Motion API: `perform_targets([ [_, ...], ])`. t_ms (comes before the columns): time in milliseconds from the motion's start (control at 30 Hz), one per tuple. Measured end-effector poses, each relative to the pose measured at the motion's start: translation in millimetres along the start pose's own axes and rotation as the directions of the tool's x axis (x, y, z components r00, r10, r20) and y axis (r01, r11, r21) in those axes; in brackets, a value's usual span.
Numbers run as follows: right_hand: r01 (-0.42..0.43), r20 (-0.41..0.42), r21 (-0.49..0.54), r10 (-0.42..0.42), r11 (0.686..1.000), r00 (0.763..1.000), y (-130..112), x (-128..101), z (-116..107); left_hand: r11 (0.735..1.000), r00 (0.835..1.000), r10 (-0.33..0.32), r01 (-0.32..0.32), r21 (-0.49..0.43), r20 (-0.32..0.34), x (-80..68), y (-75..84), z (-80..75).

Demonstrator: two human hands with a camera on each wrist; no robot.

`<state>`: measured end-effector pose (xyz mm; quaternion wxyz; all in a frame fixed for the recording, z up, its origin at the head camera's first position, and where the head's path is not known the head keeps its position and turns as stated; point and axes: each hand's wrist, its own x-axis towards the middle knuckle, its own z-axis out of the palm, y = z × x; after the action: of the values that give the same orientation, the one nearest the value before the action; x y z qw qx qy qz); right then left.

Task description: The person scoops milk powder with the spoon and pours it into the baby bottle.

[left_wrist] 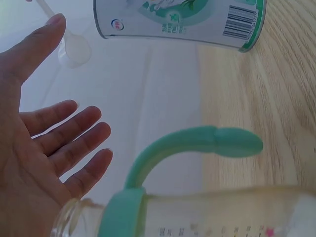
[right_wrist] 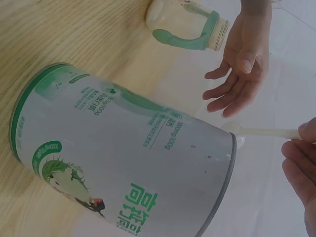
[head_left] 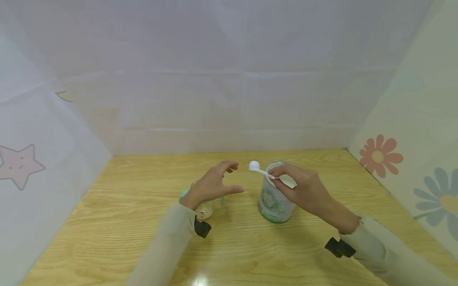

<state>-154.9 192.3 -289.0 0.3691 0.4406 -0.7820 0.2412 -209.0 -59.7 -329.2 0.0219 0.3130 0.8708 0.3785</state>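
Note:
My right hand (head_left: pixel 305 188) pinches the handle of a white measuring scoop (head_left: pixel 254 165) between thumb and fingers. The scoop is held above and left of a white and green milk powder can (head_left: pixel 275 198), which stands upright on the table with its top uncovered. Fingers spread and holding nothing, my left hand (head_left: pixel 211 184) hovers to the left of the scoop. Beneath it a baby bottle (right_wrist: pixel 185 24) with green handles (left_wrist: pixel 173 148) stands without a cap, its threaded neck (left_wrist: pixel 79 217) bare. In the head view the left hand and wrist cover most of the bottle.
The wooden table (head_left: pixel 125 222) bears the can and the bottle. A pale cloth backdrop (head_left: pixel 229 111) rises behind it, with patterned side panels showing a star (head_left: pixel 21 165) on the left and flowers (head_left: pixel 381 156) on the right.

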Motion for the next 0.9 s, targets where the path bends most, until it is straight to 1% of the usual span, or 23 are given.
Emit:
perform_targets([
  [233,-0.011,-0.013,-0.019,0.011,1.000,1.000,2,-3,-7,1.000,0.999,-0.024,0.024,0.004,0.031,9.6,10.1,9.5],
  [400,-0.016,-0.035,-0.041,0.015,0.999,0.999,2,-4,-13,1.000,0.999,-0.010,0.009,0.011,0.047,16.6,10.1,18.2],
  [600,-0.020,-0.053,-0.077,0.016,0.997,0.998,3,-4,-20,1.000,0.998,-0.009,0.009,0.005,0.060,23.5,11.2,26.6],
  [767,-0.015,-0.055,-0.101,0.009,0.995,0.998,3,-6,-24,1.000,0.998,-0.006,0.007,-0.019,0.068,27.9,13.0,33.4],
  [900,-0.022,-0.039,-0.100,0.019,0.995,0.999,5,-9,-27,0.998,0.998,-0.003,0.008,-0.060,0.069,30.2,12.5,40.0],
])
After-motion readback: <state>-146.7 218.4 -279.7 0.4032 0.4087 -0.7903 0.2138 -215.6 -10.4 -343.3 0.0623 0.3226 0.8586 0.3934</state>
